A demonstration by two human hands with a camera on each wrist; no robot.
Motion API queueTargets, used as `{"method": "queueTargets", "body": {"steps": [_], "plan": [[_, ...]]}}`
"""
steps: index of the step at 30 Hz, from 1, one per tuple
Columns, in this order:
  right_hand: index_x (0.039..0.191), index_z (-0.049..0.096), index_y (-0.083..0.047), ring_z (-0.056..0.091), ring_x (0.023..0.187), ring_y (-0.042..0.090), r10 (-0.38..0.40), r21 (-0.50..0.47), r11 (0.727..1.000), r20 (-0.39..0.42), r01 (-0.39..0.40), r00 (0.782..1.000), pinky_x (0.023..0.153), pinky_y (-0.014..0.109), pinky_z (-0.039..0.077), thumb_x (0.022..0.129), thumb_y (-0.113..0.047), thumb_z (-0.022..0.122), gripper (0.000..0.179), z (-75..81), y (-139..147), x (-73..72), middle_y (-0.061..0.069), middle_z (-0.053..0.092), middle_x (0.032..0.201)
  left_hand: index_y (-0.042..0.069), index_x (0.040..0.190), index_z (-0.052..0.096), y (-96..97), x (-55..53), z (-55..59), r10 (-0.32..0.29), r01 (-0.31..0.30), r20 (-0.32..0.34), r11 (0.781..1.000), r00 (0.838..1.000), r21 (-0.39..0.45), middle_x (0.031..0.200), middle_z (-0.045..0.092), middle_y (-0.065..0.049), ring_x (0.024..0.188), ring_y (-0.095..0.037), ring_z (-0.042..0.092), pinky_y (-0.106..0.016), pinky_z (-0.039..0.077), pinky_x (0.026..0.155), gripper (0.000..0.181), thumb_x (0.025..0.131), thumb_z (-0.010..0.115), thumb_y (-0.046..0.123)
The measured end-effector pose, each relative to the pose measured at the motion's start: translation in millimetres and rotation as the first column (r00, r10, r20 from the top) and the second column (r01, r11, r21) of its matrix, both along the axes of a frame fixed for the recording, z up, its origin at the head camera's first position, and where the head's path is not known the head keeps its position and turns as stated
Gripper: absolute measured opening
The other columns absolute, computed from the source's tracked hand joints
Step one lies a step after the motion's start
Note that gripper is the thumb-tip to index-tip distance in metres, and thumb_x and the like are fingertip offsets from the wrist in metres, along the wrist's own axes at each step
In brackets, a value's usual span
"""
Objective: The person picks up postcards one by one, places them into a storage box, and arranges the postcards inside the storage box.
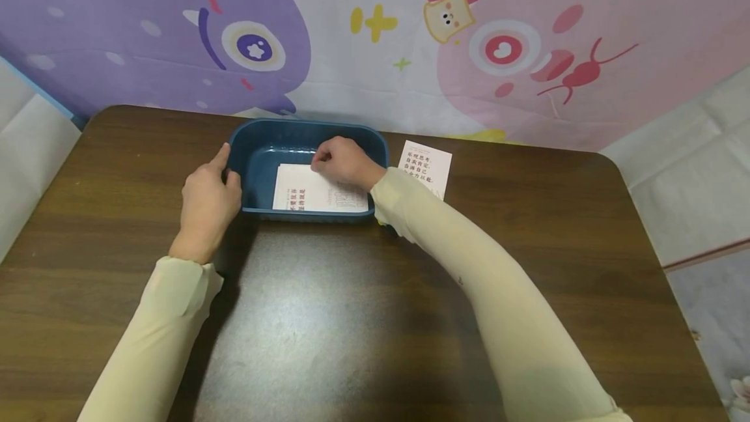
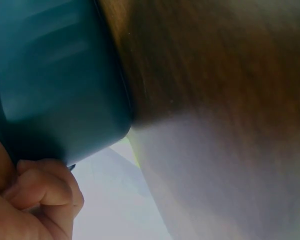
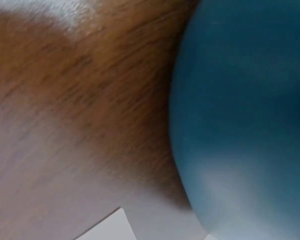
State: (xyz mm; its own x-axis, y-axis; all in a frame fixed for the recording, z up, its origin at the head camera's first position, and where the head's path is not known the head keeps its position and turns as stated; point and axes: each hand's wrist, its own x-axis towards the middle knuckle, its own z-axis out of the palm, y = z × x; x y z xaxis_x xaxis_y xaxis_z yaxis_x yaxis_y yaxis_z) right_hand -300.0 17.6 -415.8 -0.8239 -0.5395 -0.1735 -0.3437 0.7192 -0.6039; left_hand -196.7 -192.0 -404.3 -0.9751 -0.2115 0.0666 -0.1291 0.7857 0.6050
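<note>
A dark blue plastic basin (image 1: 252,168) stands near the table's back edge, with white cards (image 1: 293,181) printed with red characters lying inside it. My left hand (image 1: 209,199) holds the basin's left side; in the left wrist view its curled fingers (image 2: 50,187) lie against the outer wall. Reaching over the right rim, my right hand (image 1: 347,163) pinches a white card at its far edge, inside the basin. The fingertips partly cover that edge. Only the basin's outer wall (image 3: 240,125) and the tabletop show in the right wrist view, and the hand itself is out of sight there.
Another white printed card (image 1: 424,165) lies on the table right of the basin, partly behind the right sleeve. A small dark and yellow thing (image 1: 387,228) is mostly hidden under that sleeve. The brown wooden table (image 1: 305,318) meets a cartoon-printed cloth (image 1: 375,83) behind.
</note>
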Motion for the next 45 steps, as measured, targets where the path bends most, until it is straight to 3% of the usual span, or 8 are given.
{"method": "queueTargets", "body": {"steps": [19, 25, 33, 39, 45], "plan": [[0.085, 0.071, -0.011, 0.051, 0.066, 0.011, -0.001, -0.007, 1.0, -0.054, 0.0, 0.999, 0.064, 0.022, 0.04, 0.088, -0.023, 0.064, 0.015, -3.1, -0.7, -0.5, 0.001, 0.069, 0.08, 0.006, 0.144, 0.035, 0.0, 0.6, 0.9, 0.006, -0.006, 0.003, 1.0, 1.0, 0.001, 0.129, 0.05, -0.032, 0.079, -0.036, 0.045, -0.046, 0.038, 0.069, 0.051, 0.093, 0.037, 0.012], [0.085, 0.07, -0.011, 0.05, 0.065, 0.011, -0.02, -0.005, 1.0, -0.043, 0.02, 0.999, 0.063, 0.022, 0.04, 0.089, -0.026, 0.061, 0.018, -1.5, 0.1, 0.5, 0.0, 0.067, 0.079, 0.006, 0.143, 0.037, 0.3, -0.3, 0.9, 0.011, -0.011, 0.0, 1.0, 1.0, 0.002, 0.129, 0.05, -0.032, 0.083, -0.038, 0.047, -0.051, 0.04, 0.074, 0.051, 0.093, 0.037, 0.012], [0.087, 0.068, -0.01, 0.048, 0.068, 0.012, -0.073, 0.003, 0.997, -0.049, 0.074, 0.996, 0.066, 0.023, 0.038, 0.094, -0.033, 0.053, 0.028, 14.7, 3.2, 3.5, 0.0, 0.061, 0.079, 0.006, 0.143, 0.036, 1.2, -1.0, 1.4, 0.005, -0.005, -0.006, 1.0, 1.0, 0.002, 0.127, 0.051, -0.034, 0.083, -0.039, 0.047, -0.053, 0.04, 0.075, 0.051, 0.093, 0.037, 0.012], [0.091, 0.069, -0.007, 0.045, 0.059, 0.012, -0.07, -0.005, 0.998, -0.027, 0.07, 0.997, 0.062, 0.025, 0.038, 0.094, -0.033, 0.052, 0.031, 26.8, 12.2, 7.0, 0.001, 0.059, 0.07, 0.007, 0.144, 0.035, 1.4, 0.4, 2.2, 0.001, -0.001, 0.006, 1.0, 1.0, 0.007, 0.125, 0.052, -0.034, 0.08, -0.037, 0.045, -0.048, 0.038, 0.071, 0.052, 0.092, 0.035, 0.013], [0.091, 0.068, -0.006, 0.045, 0.056, 0.012, -0.065, -0.009, 0.998, -0.048, 0.064, 0.997, 0.06, 0.025, 0.038, 0.094, -0.034, 0.052, 0.033, 35.6, 20.1, 11.0, 0.0, 0.057, 0.066, 0.008, 0.144, 0.035, 0.9, 2.2, 2.1, 0.008, -0.008, 0.015, 1.0, 1.0, 0.011, 0.129, 0.049, -0.034, 0.087, -0.041, 0.048, -0.053, 0.04, 0.077, 0.053, 0.091, 0.035, 0.013]]}}
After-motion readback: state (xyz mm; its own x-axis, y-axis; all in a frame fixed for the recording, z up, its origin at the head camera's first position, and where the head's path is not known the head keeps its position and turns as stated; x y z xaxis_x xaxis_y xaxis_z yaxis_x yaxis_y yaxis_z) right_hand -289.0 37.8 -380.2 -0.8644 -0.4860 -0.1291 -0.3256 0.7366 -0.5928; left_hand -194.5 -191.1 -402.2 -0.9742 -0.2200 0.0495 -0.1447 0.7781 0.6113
